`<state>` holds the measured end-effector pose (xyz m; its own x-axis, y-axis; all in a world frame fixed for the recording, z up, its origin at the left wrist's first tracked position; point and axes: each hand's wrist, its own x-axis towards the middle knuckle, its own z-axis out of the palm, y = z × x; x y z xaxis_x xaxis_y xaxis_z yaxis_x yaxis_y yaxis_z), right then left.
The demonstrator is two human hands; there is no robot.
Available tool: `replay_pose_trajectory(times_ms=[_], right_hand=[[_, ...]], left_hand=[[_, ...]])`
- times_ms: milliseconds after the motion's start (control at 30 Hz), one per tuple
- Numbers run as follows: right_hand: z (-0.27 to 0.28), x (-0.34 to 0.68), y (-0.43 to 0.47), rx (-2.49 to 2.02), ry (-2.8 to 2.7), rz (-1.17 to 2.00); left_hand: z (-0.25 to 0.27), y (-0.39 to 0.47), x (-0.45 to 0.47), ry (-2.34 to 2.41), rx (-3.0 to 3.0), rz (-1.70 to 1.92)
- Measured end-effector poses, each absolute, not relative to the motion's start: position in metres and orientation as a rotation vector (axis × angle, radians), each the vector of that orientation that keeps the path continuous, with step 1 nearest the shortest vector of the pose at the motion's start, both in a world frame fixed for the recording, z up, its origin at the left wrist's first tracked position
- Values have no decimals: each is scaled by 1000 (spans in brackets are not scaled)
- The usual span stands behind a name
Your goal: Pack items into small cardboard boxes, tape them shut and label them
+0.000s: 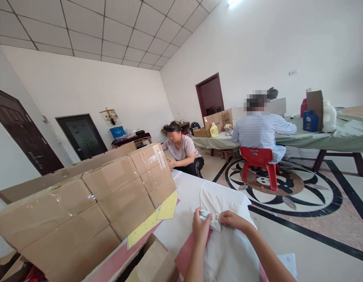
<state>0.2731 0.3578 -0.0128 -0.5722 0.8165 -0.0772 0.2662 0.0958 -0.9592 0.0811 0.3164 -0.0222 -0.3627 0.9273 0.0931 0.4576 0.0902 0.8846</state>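
My left hand [200, 224] is closed around a small rounded white-and-teal item [204, 214], whose exact kind I cannot make out. Just to its right, the fingers of my right hand [233, 220] pinch the edge of a small white frame-like piece [217, 217]. Whether the two pieces are joined is too small to tell. Both hands are over the white cloth [228, 250] on the table, close to each other.
Taped cardboard boxes [117, 184] are stacked at the left, with an open carton [153, 260] in front. Yellow sheets [167, 206] lie beside them. A person [183, 150] crouches beyond the table; another [257, 129] sits on a red chair [256, 156] at a long table.
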Motion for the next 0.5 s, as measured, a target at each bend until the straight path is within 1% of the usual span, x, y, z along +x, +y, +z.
replay_pose_trajectory(times_ms=[233,500], right_hand=[[-13,277,366,-1009,-1988,1550],[-17,278,371,-1028,-1970,1569]], left_hand=[[-17,311,82,1887,1327,1211],[-18,313,81,1895,1345,1196]])
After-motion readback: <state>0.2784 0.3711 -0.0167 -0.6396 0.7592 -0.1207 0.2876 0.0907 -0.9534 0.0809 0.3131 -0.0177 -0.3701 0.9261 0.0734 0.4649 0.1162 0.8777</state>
